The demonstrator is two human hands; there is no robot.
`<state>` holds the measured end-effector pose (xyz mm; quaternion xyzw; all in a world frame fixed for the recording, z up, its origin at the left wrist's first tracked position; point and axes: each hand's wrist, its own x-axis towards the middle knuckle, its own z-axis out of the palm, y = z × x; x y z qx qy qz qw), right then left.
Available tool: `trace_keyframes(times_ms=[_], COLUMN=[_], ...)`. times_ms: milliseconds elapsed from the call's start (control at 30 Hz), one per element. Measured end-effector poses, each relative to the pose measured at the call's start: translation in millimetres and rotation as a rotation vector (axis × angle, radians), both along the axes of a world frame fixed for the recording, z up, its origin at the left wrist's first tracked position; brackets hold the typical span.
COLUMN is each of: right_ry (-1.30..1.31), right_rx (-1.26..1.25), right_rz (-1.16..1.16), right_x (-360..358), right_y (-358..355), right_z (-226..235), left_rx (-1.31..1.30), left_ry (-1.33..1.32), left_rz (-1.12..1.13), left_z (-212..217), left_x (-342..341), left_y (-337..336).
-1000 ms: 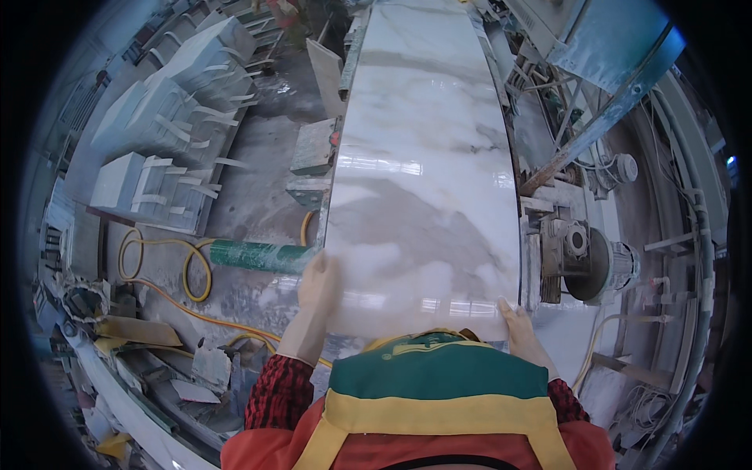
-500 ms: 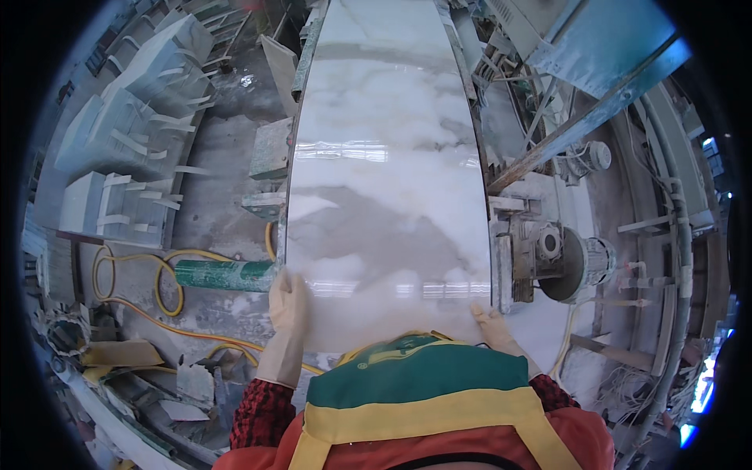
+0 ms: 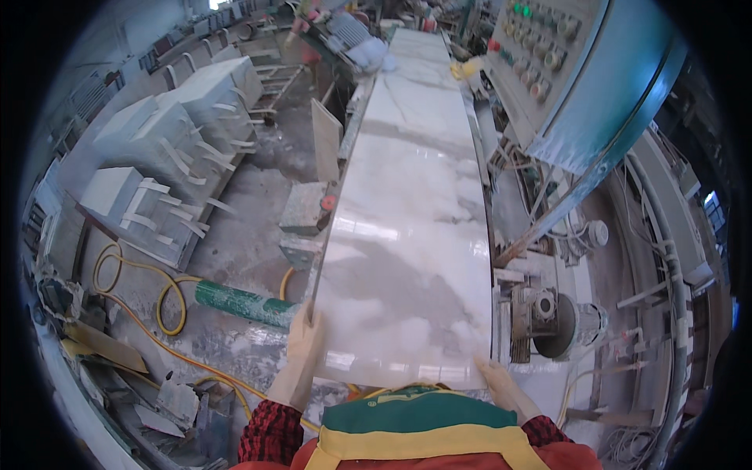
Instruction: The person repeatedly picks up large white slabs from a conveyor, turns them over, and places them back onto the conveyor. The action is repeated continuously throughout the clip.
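A long polished stone slab [image 3: 403,235], white with grey-brown clouding, stretches away from me on a raised machine bed. My left hand [image 3: 304,345], in a cream rubber glove, is closed on the slab's left edge near its near corner. At the near right corner, my right hand [image 3: 499,381], in a similar glove, grips the edge with its thumb side showing. The underside fingers of both hands are hidden. Right behind the slab's near edge is my green apron [image 3: 419,415] with yellow trim.
A green pipe [image 3: 247,304] juts out left of my left hand. Yellow hoses [image 3: 168,309] loop over the wet floor. Strapped pale blocks [image 3: 176,149] stand further left. A motor [image 3: 583,325] sits right of the slab, below a control cabinet [image 3: 540,66]. Broken stone pieces [image 3: 176,399] lie lower left.
The view has tilted up, bringing the control buttons and the slab's far end into sight. The slab's near edge now shows. Both hands keep their hold at its sides.
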<state>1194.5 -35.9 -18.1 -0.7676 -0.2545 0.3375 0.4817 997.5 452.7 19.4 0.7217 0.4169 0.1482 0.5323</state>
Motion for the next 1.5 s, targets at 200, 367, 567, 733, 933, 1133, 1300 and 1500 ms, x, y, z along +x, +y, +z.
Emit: trace_keyframes(times_ms=[200, 367, 567, 733, 933, 1133, 1300, 1500], right_ry=[-0.601, -1.093, -1.072, -1.092, -1.132, -1.061, -1.138, -1.277], right_rx=[-0.904, -0.248, 0.185, 0.214, 0.224, 0.073, -0.013, -0.257], right_rz=[-0.116, 0.14, 0.589, 0.743, 0.722, 0.627, 0.497, 0.285], right_x=[11, -3, -121, -147, -122, -93, -61, -20], right_y=[43, 137, 304, 346, 324, 248, 156, 37], right_z=[69, 50, 14, 12, -7, 23, 35, 37], left_rx=[-0.065, -0.042, 0.023, 0.212, 0.495, 0.413, 0.468, 0.351], left_ry=[-0.038, 0.035, 0.031, 0.165, 0.842, 1.038, 1.348, 1.339], left_rz=[0.202, 0.402, 0.815, 0.985, 1.186, 1.335, 1.256, 1.303], left_z=[3, -26, -35, -41, 5, 16, -120, -94], left_x=[-86, -192, -338, -522, -650, -643, -751, -696], left_y=[-14, -1, -11, -53, -152, -218, -259, -254])
